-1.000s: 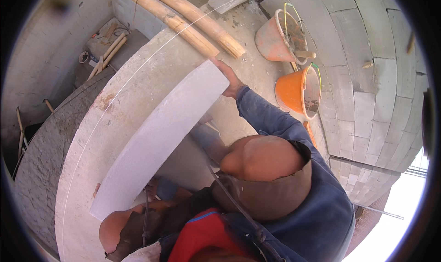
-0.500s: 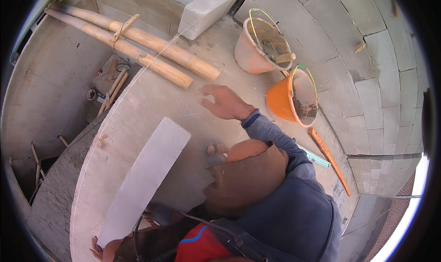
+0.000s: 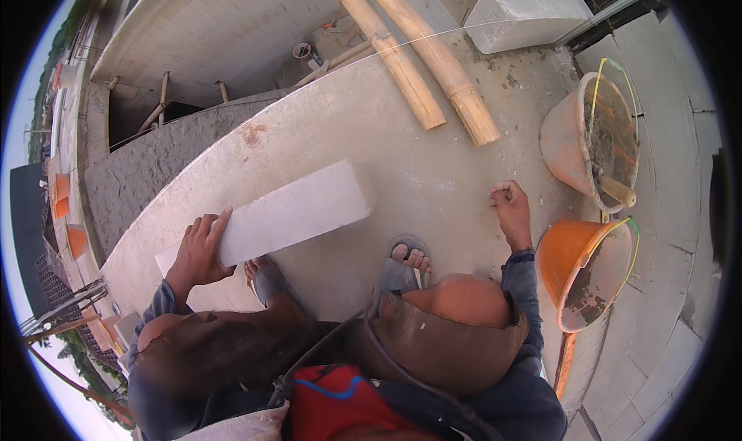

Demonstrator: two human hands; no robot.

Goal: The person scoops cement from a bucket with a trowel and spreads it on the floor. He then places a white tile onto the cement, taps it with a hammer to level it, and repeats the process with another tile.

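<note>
A long pale lightweight concrete block (image 3: 301,209) lies at a slant on the grey floor in front of my feet. My left hand (image 3: 202,248) grips it near its left end, fingers over the far side and thumb toward me. My right hand (image 3: 512,213) hangs above the floor to the right, left of the orange bucket and well apart from the block. Its fingers are curled together; whatever is between them, if anything, is hidden.
Beyond are two tied bamboo poles (image 3: 433,62) and another pale block (image 3: 525,20). A mortar bucket (image 3: 568,136) with a trowel handle (image 3: 618,192) and an orange bucket (image 3: 568,259) stand along the block wall (image 3: 657,286) at right. The floor edge (image 3: 232,143) drops off at left.
My view has swung left, so the block and poles appear turned. My left hand, earlier at the block's near end, now shows wholly on it. My right hand has drawn back, its fingers curling.
</note>
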